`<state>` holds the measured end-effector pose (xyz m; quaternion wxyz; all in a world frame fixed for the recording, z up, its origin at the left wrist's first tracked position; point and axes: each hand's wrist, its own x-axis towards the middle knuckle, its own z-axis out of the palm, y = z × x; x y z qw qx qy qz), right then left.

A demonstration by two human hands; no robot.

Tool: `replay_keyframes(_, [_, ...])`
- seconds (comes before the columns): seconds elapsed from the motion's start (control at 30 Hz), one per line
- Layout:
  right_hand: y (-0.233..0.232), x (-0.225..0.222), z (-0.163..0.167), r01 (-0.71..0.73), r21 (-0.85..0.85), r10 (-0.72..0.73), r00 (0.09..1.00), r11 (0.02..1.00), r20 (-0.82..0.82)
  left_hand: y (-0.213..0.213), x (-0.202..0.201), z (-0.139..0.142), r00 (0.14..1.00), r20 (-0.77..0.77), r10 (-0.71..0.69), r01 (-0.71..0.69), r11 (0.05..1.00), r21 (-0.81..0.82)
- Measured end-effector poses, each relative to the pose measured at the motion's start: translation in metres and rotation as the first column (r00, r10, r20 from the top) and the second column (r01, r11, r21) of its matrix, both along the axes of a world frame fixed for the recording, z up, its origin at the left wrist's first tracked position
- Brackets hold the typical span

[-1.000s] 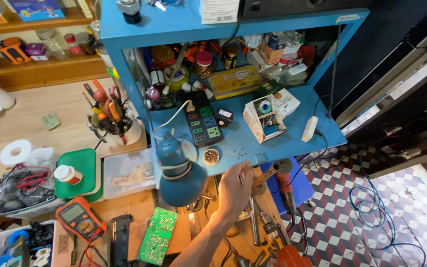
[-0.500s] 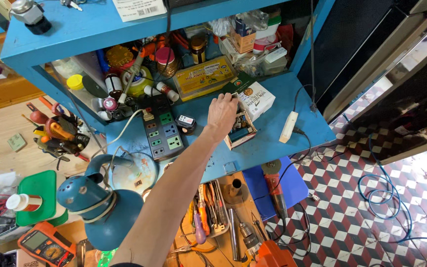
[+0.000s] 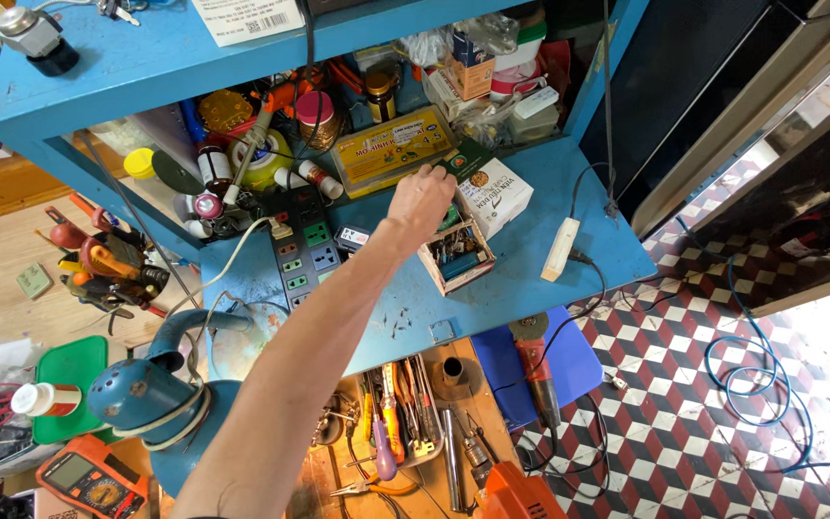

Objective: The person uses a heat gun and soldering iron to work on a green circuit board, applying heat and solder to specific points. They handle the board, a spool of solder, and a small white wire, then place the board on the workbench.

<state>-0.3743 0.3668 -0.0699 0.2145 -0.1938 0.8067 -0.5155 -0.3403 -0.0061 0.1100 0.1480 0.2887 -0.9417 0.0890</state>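
My left hand (image 3: pixel 422 199) reaches up onto the blue metal shelf (image 3: pixel 530 288), seen back up with the fingers curled downward. It hovers at the far edge of a small open cardboard box (image 3: pixel 458 258) filled with small parts, right next to a white and green carton (image 3: pixel 497 192). The fingertips are hidden behind the hand, so whether they hold anything is unclear. A flat yellow box (image 3: pixel 391 152) lies just behind the hand. My right hand is out of sight.
A dark power strip (image 3: pixel 300 255) and a white adapter (image 3: pixel 561 248) lie on the shelf. Jars and bottles crowd its back. Below sit a tray of hand tools (image 3: pixel 396 413), an angle grinder (image 3: pixel 540 370), a blue lamp (image 3: pixel 146 404) and an orange multimeter (image 3: pixel 88 481).
My arm has stretched from the lower workbench up to the shelf, and the hand has gone from spread flat to curled over the small parts box.
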Motion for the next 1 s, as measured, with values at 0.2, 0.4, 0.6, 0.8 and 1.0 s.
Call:
replay_keyframes(0.2, [0.004,0.009,0.004,-0.002,0.01,0.002,1.0,1.0,-0.017,0.0,0.032,0.001,0.937,-0.347,-0.029,0.135,0.949,0.286])
replay_keyframes(0.4, [0.014,0.017,0.017,0.005,0.005,-0.005,0.999,1.0,-0.049,0.011,0.05,-0.005,0.718,-0.65,0.248,0.108,0.883,0.457])
replay_keyframes(0.6, [0.03,0.028,0.039,0.032,-0.04,-0.037,0.991,0.999,-0.129,0.063,0.078,-0.004,0.197,-0.745,0.637,0.493,0.593,0.637])
replay_keyframes(0.8, [0.088,0.098,0.078,-0.064,-0.054,0.045,0.956,0.996,-0.29,0.242,0.182,-0.019,0.117,-0.187,0.975,0.94,-0.048,0.339])
replay_keyframes(1.0, [0.152,0.187,0.103,-0.249,0.193,0.287,0.936,0.949,-0.206,0.372,0.327,-0.041,0.145,0.158,0.977,0.964,-0.176,0.201])
